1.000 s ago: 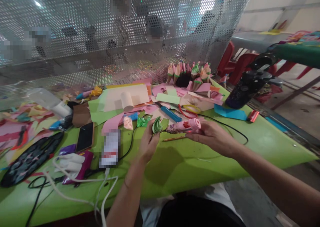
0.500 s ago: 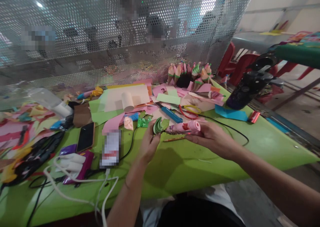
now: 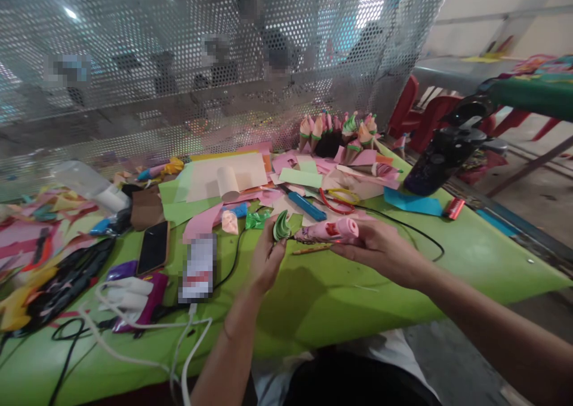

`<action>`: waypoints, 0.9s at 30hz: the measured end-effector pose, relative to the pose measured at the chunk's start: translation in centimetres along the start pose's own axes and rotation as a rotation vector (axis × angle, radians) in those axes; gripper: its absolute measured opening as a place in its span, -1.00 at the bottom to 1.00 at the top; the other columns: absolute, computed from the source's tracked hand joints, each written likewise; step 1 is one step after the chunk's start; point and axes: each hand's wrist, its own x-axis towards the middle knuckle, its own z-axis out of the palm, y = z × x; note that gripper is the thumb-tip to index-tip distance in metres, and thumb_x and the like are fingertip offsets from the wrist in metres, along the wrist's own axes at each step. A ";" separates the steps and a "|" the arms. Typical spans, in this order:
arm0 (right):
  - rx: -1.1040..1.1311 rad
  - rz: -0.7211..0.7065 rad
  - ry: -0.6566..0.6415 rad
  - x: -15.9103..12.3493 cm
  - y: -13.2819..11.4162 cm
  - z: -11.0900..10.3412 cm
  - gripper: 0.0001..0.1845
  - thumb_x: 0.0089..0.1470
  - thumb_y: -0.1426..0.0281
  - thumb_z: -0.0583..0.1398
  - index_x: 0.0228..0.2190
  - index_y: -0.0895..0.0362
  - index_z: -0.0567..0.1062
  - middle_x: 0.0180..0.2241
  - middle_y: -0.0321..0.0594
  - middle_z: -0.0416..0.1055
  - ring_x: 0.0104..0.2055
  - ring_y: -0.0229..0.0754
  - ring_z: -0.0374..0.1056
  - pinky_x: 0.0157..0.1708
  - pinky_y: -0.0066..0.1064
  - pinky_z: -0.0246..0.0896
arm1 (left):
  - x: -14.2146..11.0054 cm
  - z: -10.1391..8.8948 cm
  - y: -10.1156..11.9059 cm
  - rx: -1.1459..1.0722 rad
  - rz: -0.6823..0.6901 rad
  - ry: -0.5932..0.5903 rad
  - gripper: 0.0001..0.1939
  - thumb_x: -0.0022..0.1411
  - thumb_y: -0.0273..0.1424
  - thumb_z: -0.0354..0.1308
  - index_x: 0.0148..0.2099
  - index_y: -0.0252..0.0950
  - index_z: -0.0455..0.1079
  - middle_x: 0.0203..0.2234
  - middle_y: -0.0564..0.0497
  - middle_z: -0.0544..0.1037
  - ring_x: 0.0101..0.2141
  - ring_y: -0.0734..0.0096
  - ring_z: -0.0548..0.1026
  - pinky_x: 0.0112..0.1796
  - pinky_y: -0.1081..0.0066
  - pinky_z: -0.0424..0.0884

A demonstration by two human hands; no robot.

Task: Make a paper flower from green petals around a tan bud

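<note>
My left hand (image 3: 267, 254) is closed around a green paper ice cream cone (image 3: 282, 227), its swirled top facing up between thumb and fingers. Gripped in my right hand (image 3: 376, 248) is a pink glue gun (image 3: 329, 231) with red markings and a small red light. Its narrow tip points left and comes up close to the green swirl; whether they touch, I cannot tell. A pencil (image 3: 311, 249) lies on the green tabletop (image 3: 322, 310) just below the glue gun. Beyond my hands rest a blue cutter (image 3: 307, 206) and red-and-yellow-handled scissors (image 3: 335, 200).
Several finished paper cones (image 3: 338, 131) stand at the back. Paper sheets (image 3: 228, 170) and scraps spread across the middle. Two phones, one a black phone (image 3: 153, 248), and white cables (image 3: 134, 349) lie left. A dark bottle (image 3: 443, 158) and a red battery (image 3: 454, 209) sit right.
Both hands stay nearly in place. The green swirl has tilted slightly, and the glue gun's tip remains beside it.
</note>
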 end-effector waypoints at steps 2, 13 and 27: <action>-0.014 0.006 -0.011 0.0 0.0 0.1 -0.67 0.20 0.13 0.15 -0.40 0.12 0.53 -0.49 -0.26 0.43 -0.44 -0.19 0.30 -0.44 -0.42 0.15 | 0.0 0.0 -0.1 -0.009 -0.006 -0.004 -0.60 0.32 -0.33 -0.01 0.19 -0.18 0.25 -0.05 -0.03 0.44 -0.10 0.26 0.39 -0.01 0.28 0.29; 0.011 0.012 0.007 0.1 0.1 0.1 -0.70 0.19 0.13 0.17 -0.36 0.10 0.53 -0.49 -0.27 0.43 -0.43 -0.18 0.30 -0.43 -0.41 0.15 | 0.0 0.0 -0.3 -0.023 -0.040 -0.021 -0.58 0.31 -0.36 -0.01 0.21 -0.17 0.24 -0.04 -0.04 0.44 -0.07 0.24 0.38 0.01 0.24 0.28; 0.416 0.319 -0.067 -1.9 4.5 -1.1 -0.46 0.08 -0.10 0.19 -0.40 0.16 0.49 -0.62 -0.31 0.32 -0.61 -0.28 0.20 -0.63 -0.44 0.08 | 0.0 0.1 0.6 -0.154 -0.180 0.032 -0.59 0.22 -0.35 0.03 0.12 -0.22 0.36 -0.13 -0.06 0.48 -0.15 0.26 0.41 -0.05 0.26 0.31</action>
